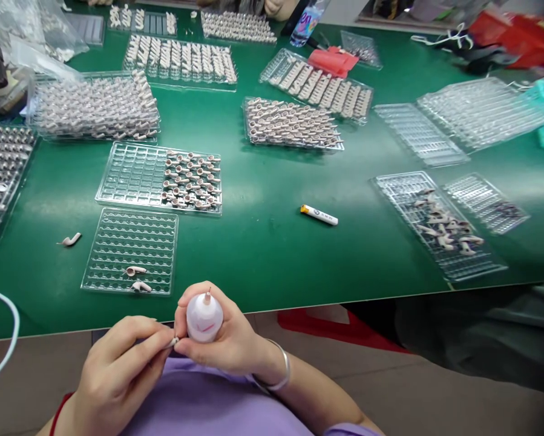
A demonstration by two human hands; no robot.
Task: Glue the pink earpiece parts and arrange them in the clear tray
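Observation:
My left hand (124, 363), with a red band at the wrist, pinches a small pale earbud shell (172, 343), mostly hidden by the fingertips. My right hand (230, 333), wearing a silver bangle, is wrapped round a white squeeze bottle (204, 321) whose thin nozzle tip points up. Its thumb and fingertip also meet the shell. Just beyond my hands lies a clear tray (131, 242) with two earbud shells (136, 270) near its front edge. One loose shell (72, 239) rests on the table left of that tray.
A half-filled tray (133, 172) and several full trays of shells (94, 106) cover the green table's (262, 242) left and back. A white marker-like tube (319, 215) lies mid-table. Rightward are a tray of piled shells (444, 227), stacked clear trays (485, 112) and a person's dark clothing (494, 339).

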